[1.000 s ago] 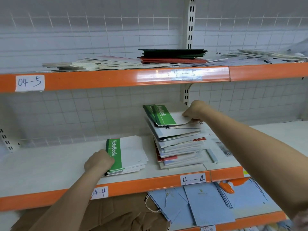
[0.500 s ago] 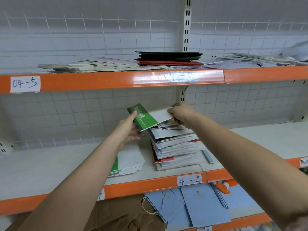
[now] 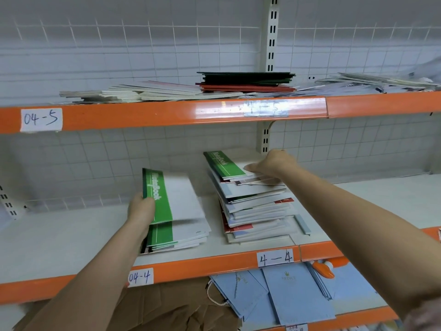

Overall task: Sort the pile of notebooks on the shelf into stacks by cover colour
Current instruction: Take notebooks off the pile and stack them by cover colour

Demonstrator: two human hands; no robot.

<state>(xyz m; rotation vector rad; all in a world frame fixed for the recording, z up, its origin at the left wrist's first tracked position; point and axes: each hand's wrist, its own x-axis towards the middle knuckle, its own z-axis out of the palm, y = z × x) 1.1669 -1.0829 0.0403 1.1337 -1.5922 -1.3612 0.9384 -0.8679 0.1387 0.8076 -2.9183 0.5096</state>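
Observation:
My left hand (image 3: 140,209) grips a green-and-white notebook (image 3: 175,197) by its green spine edge, holding it just above a short stack of green notebooks (image 3: 176,237) on the middle shelf (image 3: 59,232). To the right stands a taller mixed pile of notebooks (image 3: 255,211) with white, red and blue covers. Another green notebook (image 3: 223,163) lies on top of that pile. My right hand (image 3: 272,164) rests on that top notebook with fingers curled at its right edge.
The upper shelf (image 3: 143,115) carries flat piles of white, black and red notebooks (image 3: 243,80). Below, blue paper bags (image 3: 296,295), brown paper (image 3: 167,309) and an orange bottle (image 3: 323,268) lie on the lower shelf. Labels read 04-5, 04-4 and 4-4.
My left hand took the green notebook from my right hand and carried it left and down over the green stack. My right hand went back to the mixed pile's top notebook.

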